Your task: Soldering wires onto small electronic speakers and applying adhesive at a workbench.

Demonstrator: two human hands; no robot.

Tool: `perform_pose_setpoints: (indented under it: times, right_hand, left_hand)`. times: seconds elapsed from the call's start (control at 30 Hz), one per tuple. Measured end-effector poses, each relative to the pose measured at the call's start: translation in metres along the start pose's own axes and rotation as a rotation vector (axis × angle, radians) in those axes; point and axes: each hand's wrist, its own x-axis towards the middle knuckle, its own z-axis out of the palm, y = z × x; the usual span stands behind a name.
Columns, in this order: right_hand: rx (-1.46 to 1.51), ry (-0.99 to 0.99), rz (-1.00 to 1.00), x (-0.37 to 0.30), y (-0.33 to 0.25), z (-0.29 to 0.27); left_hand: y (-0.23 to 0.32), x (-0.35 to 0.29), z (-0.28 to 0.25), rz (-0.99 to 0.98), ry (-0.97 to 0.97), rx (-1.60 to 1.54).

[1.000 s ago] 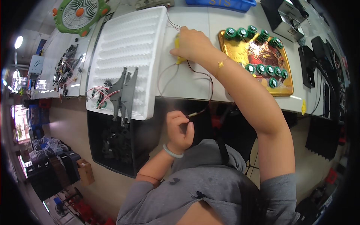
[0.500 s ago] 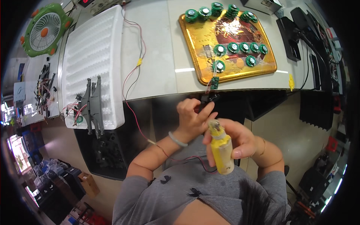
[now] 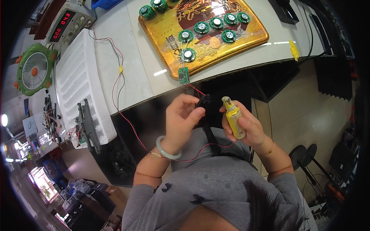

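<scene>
Bench surface point(image 3: 135, 79): white, carrying a foam tray point(image 3: 75, 69) at left and a gold tin point(image 3: 210, 58) set with green-rimmed round speakers point(image 3: 188, 54). One speaker is wired to a small circuit board point(image 3: 184, 75) at the tin's near edge; red wire runs from the board toward a black part point(image 3: 205, 101). Left hand point(image 3: 181, 119) pinches the black part between thumb and fingers, just off the bench edge. Right hand point(image 3: 250, 127) is wrapped around a yellow holder point(image 3: 233, 122), metal tip upward, apart from the black part. Step in hand, as judged: positioning part and holder for contact. The next move probably calls for aligning the tip with the part while keeping the board's thin wires slack. Compared with half a second ago, the holder stands clear of the left hand, which it then overlapped.
</scene>
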Motion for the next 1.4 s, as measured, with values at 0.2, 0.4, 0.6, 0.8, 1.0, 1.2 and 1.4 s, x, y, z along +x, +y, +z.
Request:
perform_pose_setpoints:
  times: [0.2, 0.4, 0.6, 0.8, 1.0, 1.2, 1.4]
  right_hand:
    - [-0.363, -0.016, -0.146, 0.0, -0.007, 0.007]
    - [-0.643, -0.1, -0.21, 0.01, -0.018, 0.011]
    - [-0.263, -0.006, 0.14, 0.012, -0.016, 0.007]
    - [-0.248, -0.026, 0.188, 0.015, -0.015, 0.003]
    - [-0.22, -0.143, 0.432, 0.022, -0.033, -0.005]
    - [0.163, -0.228, 0.542, 0.029, -0.037, -0.006]
    - [0.134, -0.146, 0.461, 0.024, -0.035, 0.004]
  left_hand:
    - [0.0, 0.007, -0.004, -0.227, -0.218, -0.405]
    - [-0.001, 0.007, 0.003, -0.268, -0.154, -0.4]
    - [-0.003, 0.012, 0.004, -0.213, -0.041, -0.405]
    - [-0.006, 0.018, -0.005, -0.21, -0.195, -0.452]
    - [-0.004, 0.017, -0.011, -0.27, -0.218, -0.413]
    - [-0.004, 0.019, -0.016, -0.215, -0.247, -0.355]
    - [-0.003, 0.019, -0.019, -0.212, -0.229, -0.383]
